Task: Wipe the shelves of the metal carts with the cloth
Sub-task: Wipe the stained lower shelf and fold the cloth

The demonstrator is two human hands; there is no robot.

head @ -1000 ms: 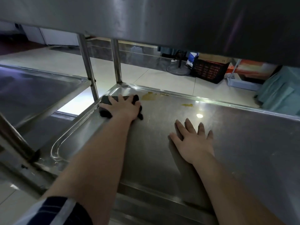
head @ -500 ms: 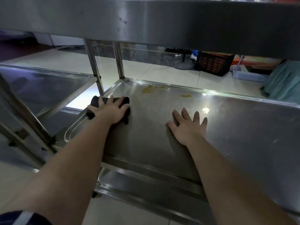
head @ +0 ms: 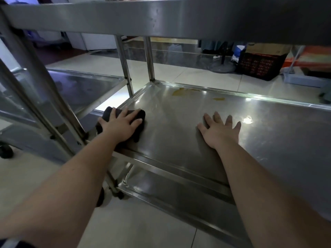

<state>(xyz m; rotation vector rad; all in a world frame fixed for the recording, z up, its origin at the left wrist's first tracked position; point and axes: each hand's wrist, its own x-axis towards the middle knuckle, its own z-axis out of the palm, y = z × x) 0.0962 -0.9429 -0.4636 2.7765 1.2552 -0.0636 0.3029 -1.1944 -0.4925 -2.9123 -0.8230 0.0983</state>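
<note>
My left hand (head: pixel 121 126) presses flat, fingers extended, on the black cloth (head: pixel 108 114) at the near-left corner of the middle shelf (head: pixel 179 126), my right hand (head: pixel 219 130) rests spread and empty at the shelf's centre, and the yellow stain (head: pixel 180 92) lies by the shelf's far edge, forward-right of the cloth.

- Middle shelf (head: pixel 179 136): brushed stainless steel, smooth, throwing off bright glints.
- Yellowish smears (head: pixel 180 91) near its far edge: dull patches breaking the sheen.
- Cloth (head: pixel 107 115): dark fabric, soft-looking and fully matt, no shine at all.
- Upper shelf rim (head: pixel 161 17): satin steel, fine grain, a few dark specks.
- Posts (head: pixel 149 59): round metal tube, polished.
- Neighbouring cart's shelf (head: pixel 86 90): same steel, near mirror-like.
- Floor tiles (head: pixel 143 222): pale, smooth, glossy.
- Crate (head: pixel 259 66): dark plastic lattice, matt.
- Box (head: pixel 266 49): brown cardboard, dull.
</note>
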